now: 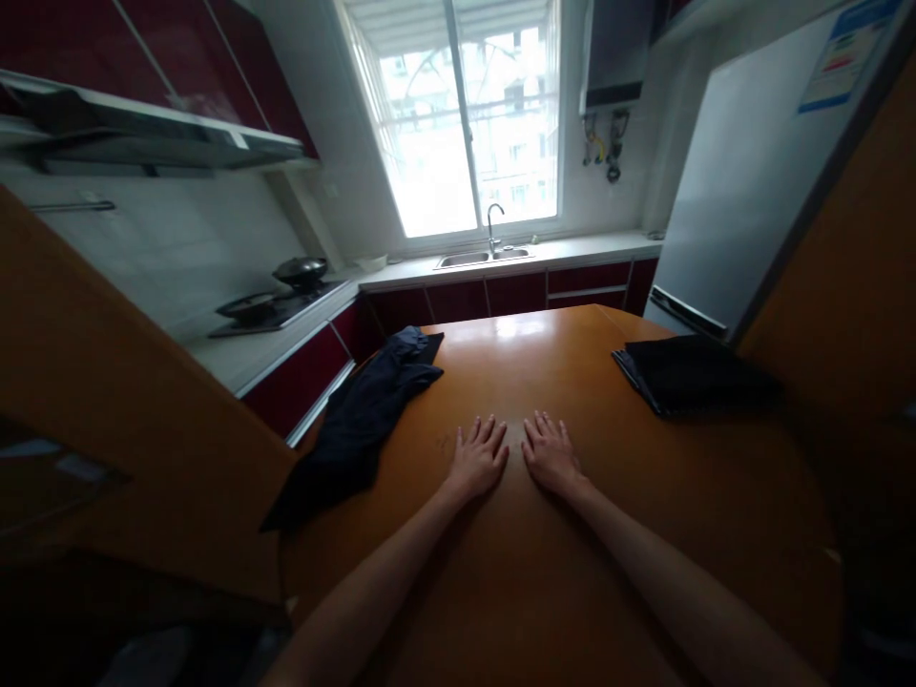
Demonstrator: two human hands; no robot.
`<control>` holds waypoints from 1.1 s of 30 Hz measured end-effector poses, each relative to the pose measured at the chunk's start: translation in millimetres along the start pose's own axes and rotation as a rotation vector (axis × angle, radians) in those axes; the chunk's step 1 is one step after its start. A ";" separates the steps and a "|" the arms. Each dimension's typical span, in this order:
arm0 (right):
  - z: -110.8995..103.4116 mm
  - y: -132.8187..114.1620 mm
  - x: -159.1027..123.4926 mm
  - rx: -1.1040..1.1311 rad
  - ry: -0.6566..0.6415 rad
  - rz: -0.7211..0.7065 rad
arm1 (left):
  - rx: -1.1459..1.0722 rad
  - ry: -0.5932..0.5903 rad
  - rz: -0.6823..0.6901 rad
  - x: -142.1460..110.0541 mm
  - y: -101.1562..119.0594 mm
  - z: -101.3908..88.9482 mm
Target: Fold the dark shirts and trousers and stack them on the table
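My left hand [479,456] lies flat on the wooden table [530,572], its fingers spread and nothing in them. Beside it, a short gap away, my right hand [551,453] also rests palm down with fingers apart. To the left of my hands a dark, crumpled piece of clothing [364,410] stretches along the table's left edge, part of it reaching over that edge. On the right side sits a neat stack of folded black cloth [697,372]. Neither hand touches the cloth on either side.
Beyond the table runs a white counter [572,250] with a sink [465,260] under a bright window. A stove [286,307] with a lidded pot [301,271] and a pan [247,305] stands left. At right is a grey fridge [744,172].
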State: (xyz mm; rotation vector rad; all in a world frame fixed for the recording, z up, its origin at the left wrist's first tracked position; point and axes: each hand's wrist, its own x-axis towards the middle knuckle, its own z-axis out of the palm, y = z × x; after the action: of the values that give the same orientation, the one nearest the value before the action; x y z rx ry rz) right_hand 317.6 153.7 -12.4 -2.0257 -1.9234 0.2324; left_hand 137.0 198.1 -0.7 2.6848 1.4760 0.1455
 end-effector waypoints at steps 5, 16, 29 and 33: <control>3.7 4.1 -3.3 -0.031 -0.017 -0.026 | -0.053 0.016 0.021 -13.7 -3.8 -2.5; 26.1 27.7 -0.4 -0.083 0.112 -0.119 | -0.173 0.047 0.060 -17.5 -5.6 2.5; 24.4 31.0 4.1 -0.036 0.115 -0.125 | -0.210 0.043 0.034 -11.5 -13.5 0.6; 23.9 31.1 4.1 -0.018 0.122 -0.130 | -0.083 0.117 -0.169 -5.5 -39.5 -14.6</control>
State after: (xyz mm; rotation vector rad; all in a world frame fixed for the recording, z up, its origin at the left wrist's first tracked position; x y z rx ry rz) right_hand 338.8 160.1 -45.1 -1.8706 -1.9771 0.0583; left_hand 99.3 214.8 9.2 2.5119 1.6818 0.3496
